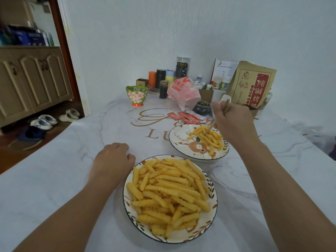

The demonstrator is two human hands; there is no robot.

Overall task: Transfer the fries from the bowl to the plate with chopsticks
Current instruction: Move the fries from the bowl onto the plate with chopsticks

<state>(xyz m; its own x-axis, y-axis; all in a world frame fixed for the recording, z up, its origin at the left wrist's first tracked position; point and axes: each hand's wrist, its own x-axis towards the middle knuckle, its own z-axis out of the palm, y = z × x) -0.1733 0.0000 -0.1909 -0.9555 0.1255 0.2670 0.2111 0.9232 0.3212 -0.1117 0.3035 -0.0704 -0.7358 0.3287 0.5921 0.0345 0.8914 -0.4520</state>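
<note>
Two dishes of fries sit on the worktop (72,170): the near bowl (212,199) is heaped with crinkle fries (167,193), and the far plate (179,142), the one with the deer print, holds a smaller pile (207,137). So most of the load is not yet moved.

Our right hand (234,122) is out over the plate, fingers (217,110) wrapped round the chopsticks (211,127). Their tips are down in the plate's pile. Whether a fry is pinched between the tips we cannot tell; they are lost among the fries.

Our left hand (112,164) rests on the worktop just beside the bowl's left rim, fingers curled under and holding nothing. It looks close enough to steady the bowl, but contact is unclear.

We read this step as the drop-off at the plate. To do it well, we spread the tips only slightly so the fry falls onto the pile and not near the rim. We lift straight up so the tips do not drag other fries off the plate. For the next pick, we take one fry from the top of the bowl's heap and pinch it near its middle, across the ridges, so it does not swing. We keep the pressure light, since fries probably snap.

Sauce packets (190,117) lie behind the plate, out of the path.
</note>
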